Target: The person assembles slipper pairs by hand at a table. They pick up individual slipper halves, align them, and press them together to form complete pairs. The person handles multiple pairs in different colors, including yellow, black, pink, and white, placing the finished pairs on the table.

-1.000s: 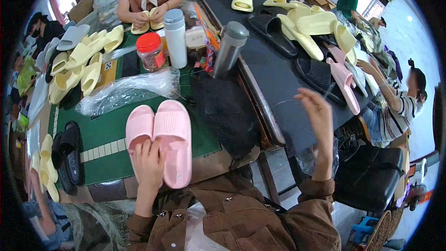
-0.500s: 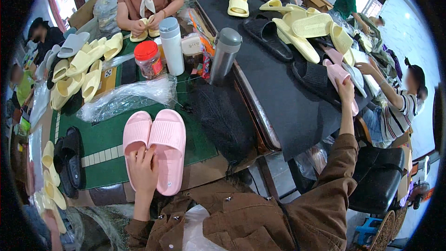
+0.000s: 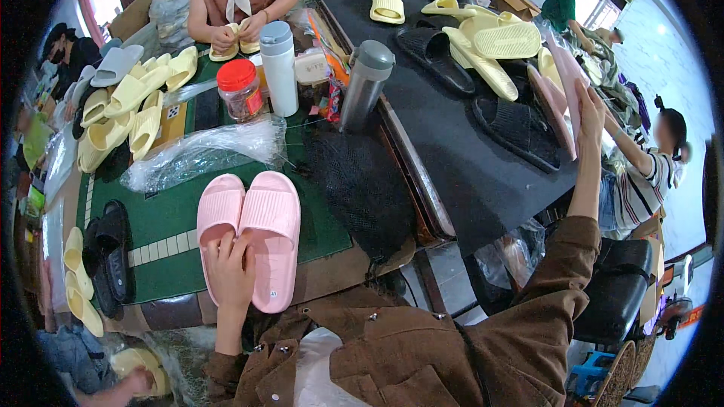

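Pink pair (image 3: 265, 215), pinched side by side in the left hand (image 3: 232, 270); one pink slipper (image 3: 569, 69), lifted in the right hand (image 3: 590, 114), not yet set down; yellow slippers (image 3: 507, 41) beyond that grip, untouched.

The head-worn fisheye camera looks down and forward. The green table (image 3: 170, 280) sits close below its wide view.
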The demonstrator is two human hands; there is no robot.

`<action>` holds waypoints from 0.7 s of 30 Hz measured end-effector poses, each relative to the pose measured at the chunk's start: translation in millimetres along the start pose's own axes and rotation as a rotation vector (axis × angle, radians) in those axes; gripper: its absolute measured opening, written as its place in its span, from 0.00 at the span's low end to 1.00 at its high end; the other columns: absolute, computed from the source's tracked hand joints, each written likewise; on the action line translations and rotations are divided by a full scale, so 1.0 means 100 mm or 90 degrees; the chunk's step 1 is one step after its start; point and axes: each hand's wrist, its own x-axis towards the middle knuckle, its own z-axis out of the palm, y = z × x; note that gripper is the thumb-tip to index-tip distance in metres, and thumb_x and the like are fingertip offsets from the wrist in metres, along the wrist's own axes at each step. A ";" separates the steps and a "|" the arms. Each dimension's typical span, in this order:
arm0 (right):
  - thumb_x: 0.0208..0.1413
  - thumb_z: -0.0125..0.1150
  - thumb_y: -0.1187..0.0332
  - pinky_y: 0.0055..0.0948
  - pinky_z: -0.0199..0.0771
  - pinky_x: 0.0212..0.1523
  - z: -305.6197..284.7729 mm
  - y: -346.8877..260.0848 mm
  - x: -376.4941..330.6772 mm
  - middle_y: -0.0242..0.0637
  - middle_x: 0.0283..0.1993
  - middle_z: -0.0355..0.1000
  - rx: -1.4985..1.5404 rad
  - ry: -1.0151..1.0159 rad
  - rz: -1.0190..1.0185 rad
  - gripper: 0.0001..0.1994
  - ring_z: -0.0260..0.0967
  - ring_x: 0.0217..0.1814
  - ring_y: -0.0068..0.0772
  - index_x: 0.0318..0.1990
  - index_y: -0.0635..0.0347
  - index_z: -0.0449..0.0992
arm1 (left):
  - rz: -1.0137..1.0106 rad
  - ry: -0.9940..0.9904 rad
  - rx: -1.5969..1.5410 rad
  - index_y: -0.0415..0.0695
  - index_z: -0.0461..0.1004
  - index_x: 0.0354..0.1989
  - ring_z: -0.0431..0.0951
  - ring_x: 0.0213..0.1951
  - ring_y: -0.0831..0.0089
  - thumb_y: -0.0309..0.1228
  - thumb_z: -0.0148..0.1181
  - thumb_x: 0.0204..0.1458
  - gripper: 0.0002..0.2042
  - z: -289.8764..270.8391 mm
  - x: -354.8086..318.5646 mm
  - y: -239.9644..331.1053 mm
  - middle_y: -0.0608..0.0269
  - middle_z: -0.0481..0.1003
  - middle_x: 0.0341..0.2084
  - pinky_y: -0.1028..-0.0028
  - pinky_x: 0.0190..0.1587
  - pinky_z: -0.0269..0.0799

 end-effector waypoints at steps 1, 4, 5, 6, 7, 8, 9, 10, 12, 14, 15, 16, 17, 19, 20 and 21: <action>0.62 0.58 0.59 0.16 0.59 0.28 -0.03 -0.09 -0.08 0.25 0.33 0.70 0.036 -0.002 -0.018 0.17 0.60 0.29 0.14 0.48 0.66 0.76 | 0.020 0.014 0.021 0.46 0.77 0.47 0.68 0.47 0.53 0.27 0.59 0.51 0.14 -0.01 0.02 0.01 0.55 0.73 0.44 0.57 0.55 0.62; 0.62 0.58 0.62 0.15 0.60 0.29 0.11 -0.65 -0.51 0.23 0.33 0.70 0.111 -0.067 -0.024 0.16 0.59 0.29 0.10 0.49 0.66 0.75 | 0.040 0.038 0.052 0.46 0.78 0.47 0.69 0.46 0.54 0.27 0.59 0.51 0.14 -0.03 -0.01 -0.02 0.57 0.73 0.43 0.59 0.50 0.65; 0.62 0.59 0.62 0.14 0.60 0.29 0.03 -0.86 -0.65 0.23 0.34 0.70 0.123 -0.088 -0.052 0.16 0.60 0.30 0.10 0.50 0.67 0.75 | 0.044 0.039 0.024 0.47 0.78 0.47 0.69 0.46 0.54 0.27 0.59 0.51 0.14 0.01 0.02 -0.02 0.56 0.73 0.43 0.59 0.50 0.65; 0.61 0.60 0.63 0.14 0.63 0.32 0.14 -0.92 -0.81 0.25 0.37 0.73 0.135 -0.083 -0.066 0.16 0.63 0.32 0.11 0.50 0.68 0.75 | 0.037 0.037 0.022 0.47 0.78 0.48 0.69 0.46 0.54 0.27 0.59 0.51 0.14 0.00 0.00 -0.03 0.56 0.73 0.44 0.59 0.51 0.65; 0.61 0.59 0.64 0.14 0.64 0.33 0.24 -1.04 -1.02 0.26 0.38 0.73 0.135 -0.095 -0.064 0.16 0.65 0.34 0.11 0.49 0.68 0.75 | 0.030 0.030 0.024 0.46 0.78 0.47 0.69 0.46 0.54 0.27 0.59 0.51 0.14 -0.01 0.00 -0.02 0.55 0.73 0.44 0.58 0.52 0.64; 0.61 0.59 0.64 0.14 0.64 0.34 0.34 -1.16 -1.24 0.28 0.39 0.74 0.138 -0.111 -0.063 0.16 0.66 0.35 0.12 0.49 0.68 0.75 | 0.020 0.024 0.028 0.46 0.78 0.47 0.69 0.46 0.53 0.27 0.59 0.51 0.14 -0.03 -0.01 -0.01 0.53 0.74 0.43 0.58 0.53 0.64; 0.61 0.59 0.65 0.14 0.65 0.35 0.40 -1.21 -1.43 0.29 0.40 0.74 0.140 -0.125 -0.061 0.16 0.67 0.36 0.13 0.49 0.68 0.75 | 0.011 0.018 0.031 0.45 0.78 0.47 0.69 0.46 0.52 0.27 0.59 0.51 0.14 -0.04 -0.02 -0.01 0.51 0.74 0.43 0.58 0.54 0.63; 0.61 0.59 0.66 0.14 0.65 0.35 0.40 -1.19 -1.58 0.29 0.39 0.74 0.073 -0.177 -0.030 0.15 0.67 0.36 0.13 0.49 0.68 0.75 | 0.014 0.023 0.027 0.45 0.78 0.47 0.69 0.46 0.52 0.27 0.59 0.51 0.14 -0.05 -0.02 -0.02 0.52 0.74 0.43 0.58 0.53 0.63; 0.59 0.60 0.67 0.14 0.65 0.35 0.48 -1.13 -1.91 0.29 0.38 0.75 -0.015 -0.247 0.022 0.13 0.68 0.36 0.14 0.46 0.67 0.77 | 0.023 0.034 0.014 0.45 0.78 0.47 0.70 0.46 0.53 0.27 0.58 0.51 0.14 -0.03 -0.01 -0.01 0.52 0.74 0.43 0.58 0.53 0.63; 0.57 0.63 0.68 0.15 0.63 0.32 0.69 -1.03 -2.28 0.26 0.35 0.73 0.003 -0.283 0.065 0.10 0.66 0.33 0.13 0.41 0.66 0.78 | 0.033 0.041 0.019 0.45 0.78 0.47 0.70 0.45 0.53 0.28 0.58 0.52 0.14 -0.03 0.02 0.01 0.52 0.74 0.42 0.58 0.53 0.63; 0.55 0.64 0.69 0.16 0.62 0.30 0.80 -0.95 -2.43 0.24 0.31 0.72 0.046 -0.306 0.086 0.08 0.64 0.30 0.13 0.38 0.65 0.79 | 0.034 0.046 0.024 0.45 0.78 0.47 0.70 0.45 0.53 0.28 0.58 0.52 0.14 -0.02 0.02 0.01 0.52 0.74 0.42 0.58 0.52 0.64; 0.53 0.66 0.69 0.17 0.59 0.28 0.84 -0.94 -2.53 0.22 0.27 0.67 -0.090 -0.313 0.055 0.08 0.60 0.27 0.12 0.36 0.64 0.79 | 0.032 0.044 0.025 0.46 0.78 0.47 0.70 0.45 0.54 0.28 0.58 0.51 0.14 -0.03 0.01 0.00 0.54 0.74 0.42 0.58 0.52 0.64; 0.51 0.68 0.70 0.19 0.56 0.25 0.87 -0.92 -2.62 0.20 0.24 0.63 -0.225 -0.316 0.024 0.08 0.56 0.25 0.12 0.33 0.64 0.78 | 0.031 0.042 0.025 0.47 0.78 0.47 0.70 0.44 0.55 0.28 0.59 0.50 0.14 -0.02 0.01 -0.01 0.55 0.74 0.42 0.58 0.51 0.64; 0.48 0.70 0.69 0.23 0.51 0.23 0.88 -0.95 -2.75 0.22 0.21 0.56 -0.242 -0.387 -0.020 0.09 0.49 0.22 0.14 0.32 0.64 0.77 | 0.029 0.040 0.021 0.47 0.79 0.47 0.70 0.44 0.56 0.28 0.60 0.49 0.14 -0.01 0.01 -0.01 0.57 0.74 0.43 0.57 0.50 0.64; 0.48 0.70 0.69 0.23 0.51 0.23 0.86 -1.01 -2.80 0.22 0.21 0.56 -0.219 -0.418 -0.007 0.09 0.49 0.23 0.14 0.31 0.64 0.77 | 0.026 0.039 0.020 0.47 0.79 0.47 0.70 0.43 0.56 0.28 0.60 0.49 0.14 -0.01 0.00 -0.03 0.57 0.74 0.42 0.57 0.50 0.64; 0.48 0.70 0.69 0.22 0.51 0.23 0.86 -1.03 -2.84 0.23 0.22 0.57 -0.196 -0.449 0.007 0.09 0.50 0.23 0.15 0.31 0.64 0.77 | 0.023 0.038 0.018 0.47 0.79 0.47 0.70 0.43 0.57 0.28 0.60 0.49 0.15 -0.01 -0.01 -0.04 0.58 0.74 0.42 0.57 0.50 0.64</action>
